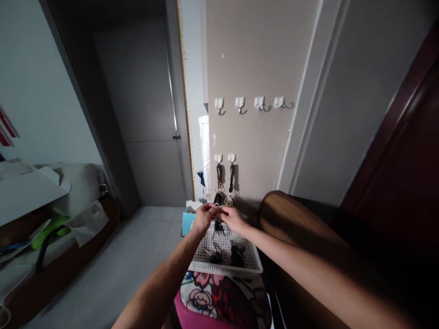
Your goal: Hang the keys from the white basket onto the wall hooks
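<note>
Both my hands meet above a white perforated tray point(252, 261), in front of the beige wall. My left hand point(205, 216) and my right hand point(233, 217) are closed in a pinch on the same bunch of keys point(218, 225), which dangles between them over the tray. Two more dark key bunches point(236, 255) lie in the tray. Just behind my hands, two key fobs on straps point(218, 185) hang from the lower pair of white wall hooks point(224, 158). Several bare white hooks point(249, 103) sit in a row higher up.
The tray rests on a floral cushion point(219, 299). A rounded dark wooden surface point(291, 219) lies to the right, by a dark red door point(404, 173). A teal box point(188, 220) stands behind the tray. A cluttered bench point(51, 228) is at left, by grey floor point(137, 256).
</note>
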### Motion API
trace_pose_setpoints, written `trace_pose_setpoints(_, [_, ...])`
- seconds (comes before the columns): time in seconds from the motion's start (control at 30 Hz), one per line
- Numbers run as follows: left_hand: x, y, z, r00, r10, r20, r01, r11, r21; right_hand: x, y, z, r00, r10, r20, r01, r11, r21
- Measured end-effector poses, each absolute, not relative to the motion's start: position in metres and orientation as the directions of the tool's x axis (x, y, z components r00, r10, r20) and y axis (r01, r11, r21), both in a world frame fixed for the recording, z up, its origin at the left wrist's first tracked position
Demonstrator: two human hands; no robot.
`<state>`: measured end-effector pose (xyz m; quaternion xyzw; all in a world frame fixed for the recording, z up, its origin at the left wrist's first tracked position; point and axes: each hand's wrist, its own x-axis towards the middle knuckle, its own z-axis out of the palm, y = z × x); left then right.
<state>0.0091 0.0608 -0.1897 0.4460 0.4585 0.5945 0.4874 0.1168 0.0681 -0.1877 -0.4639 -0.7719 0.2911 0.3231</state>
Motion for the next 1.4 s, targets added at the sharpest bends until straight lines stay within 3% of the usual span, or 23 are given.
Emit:
trace_pose_setpoints(0.23, [0.010, 0.072, -0.133, -0.143, 0.968, 0.204, -0.110, -0.220, 0.969, 0.121, 0.093, -0.133, -0.232, 0.921, 0.314, 0.397, 0.384, -0.834])
trace_pose_setpoints(0.57, [0.024, 0.095, -0.046, -0.105, 0.892, 0.440, 0.186, -0.417, 0.889, 0.100, 0.138, -0.003, -0.071, 0.864, 0.499, 0.131, 0.504, -0.854])
trace_pose_setpoints(0.9, [0.028, 0.107, -0.009, -0.161, 0.848, 0.505, 0.345, -0.432, 0.834, 0.091, 0.154, 0.047, -0.018, 0.888, 0.460, 0.047, 0.460, -0.887])
trace_pose_setpoints(1.07, [0.027, 0.111, -0.019, -0.158, 0.858, 0.488, 0.387, -0.401, 0.830, 0.093, 0.159, 0.045, 0.023, 0.896, 0.443, 0.113, 0.438, -0.892])
trace_pose_setpoints(1.27, [0.018, 0.104, -0.068, -0.114, 0.916, 0.384, 0.378, -0.318, 0.870, 0.107, 0.154, 0.019, 0.122, 0.815, 0.567, 0.399, 0.482, -0.780])
trace_pose_setpoints(1.4, [0.014, 0.085, -0.136, -0.035, 0.967, 0.253, 0.423, -0.215, 0.880, 0.124, 0.131, -0.041, -0.061, 0.815, 0.576, 0.524, 0.517, -0.677])
